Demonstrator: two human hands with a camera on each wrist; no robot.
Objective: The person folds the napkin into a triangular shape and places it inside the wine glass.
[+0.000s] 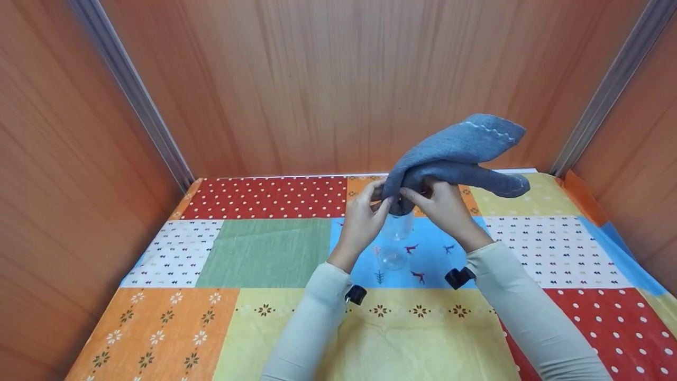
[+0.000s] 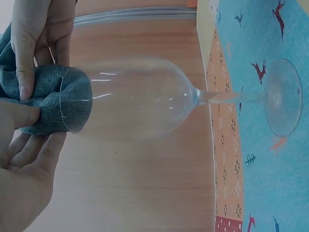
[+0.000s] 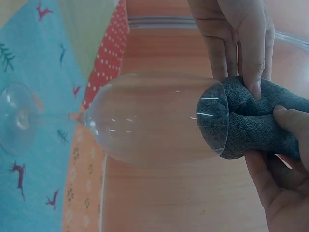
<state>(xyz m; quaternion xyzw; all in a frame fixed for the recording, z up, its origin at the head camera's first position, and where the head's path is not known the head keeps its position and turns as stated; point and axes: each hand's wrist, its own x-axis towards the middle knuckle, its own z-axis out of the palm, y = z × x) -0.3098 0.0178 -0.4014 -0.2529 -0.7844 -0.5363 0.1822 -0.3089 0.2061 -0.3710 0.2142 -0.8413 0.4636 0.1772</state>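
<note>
A clear stemmed wine glass (image 1: 394,257) stands upright on a blue patch of the tablecloth. Its bowl (image 2: 140,99) shows plainly in both wrist views. Bunched grey cloth (image 1: 460,145) fills the mouth of the glass, its lower end just inside the rim (image 3: 212,118). The rest of the cloth flops out above the hands to the right. My left hand (image 1: 364,218) pinches the cloth at the left side of the rim. From the right side, my right hand (image 1: 448,210) grips the same bunch between thumb and fingers. The lower bowl holds no cloth.
A patchwork tablecloth (image 1: 275,254) covers the table. Wood-grain panels (image 1: 328,84) rise behind and at both sides, with metal corner posts (image 1: 137,95) between them. A small black device (image 1: 460,277) sits at each wrist.
</note>
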